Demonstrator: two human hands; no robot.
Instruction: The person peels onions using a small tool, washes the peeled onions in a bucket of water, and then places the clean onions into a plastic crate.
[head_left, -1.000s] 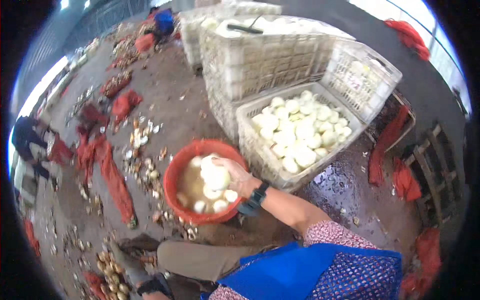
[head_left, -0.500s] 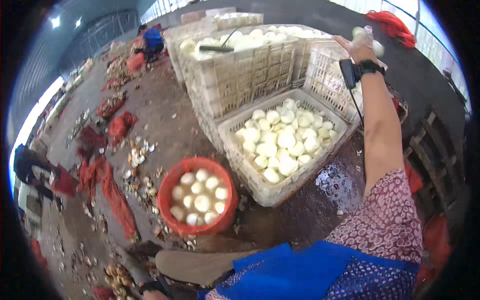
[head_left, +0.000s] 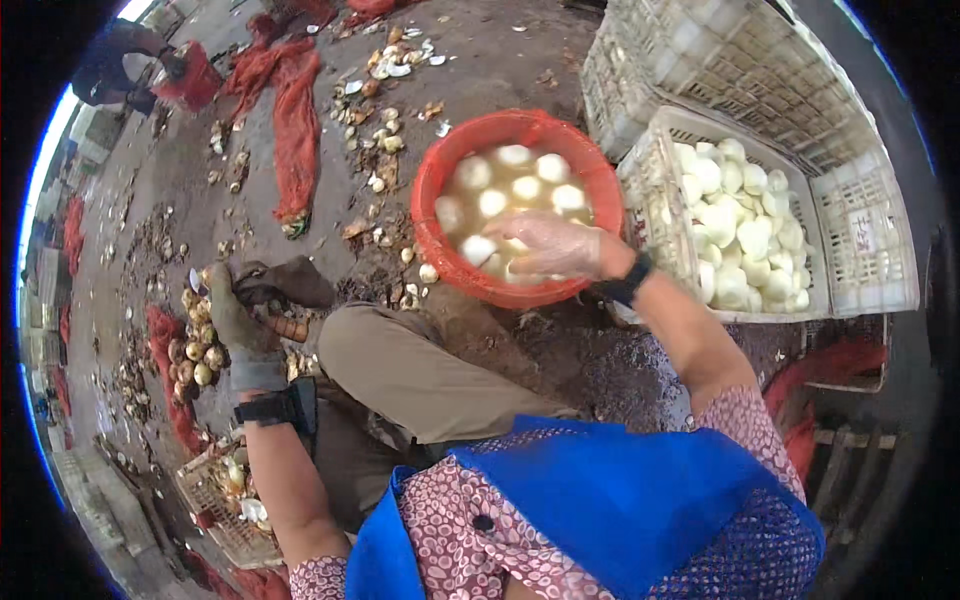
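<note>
My right hand (head_left: 562, 246), in a thin pale covering, is over the near part of a round red tub (head_left: 428, 238), fingers spread at the water. Cloudy water in the tub bears several peeled white onions (head_left: 526, 187); one shows partly beside my fingers. My left hand (head_left: 240, 330), in a dirty grey-green glove, is at the left, beside a heap of unpeeled brown onions (head_left: 200, 352). Its fingers look curled, and a small pale, thin thing (head_left: 197, 282) shows at their tips; its kind is unclear.
A white plastic crate (head_left: 665, 180) of peeled onions stands right of the tub, with stacked crates (head_left: 740, 70) behind. Red net sacks (head_left: 295, 140) and onion scraps (head_left: 390, 65) litter the floor. Another person (head_left: 115, 65) works at the upper left.
My right hand has come down from above the crates at the upper right to the tub. The view has swung, and my left hand shows more fully, farther up.
</note>
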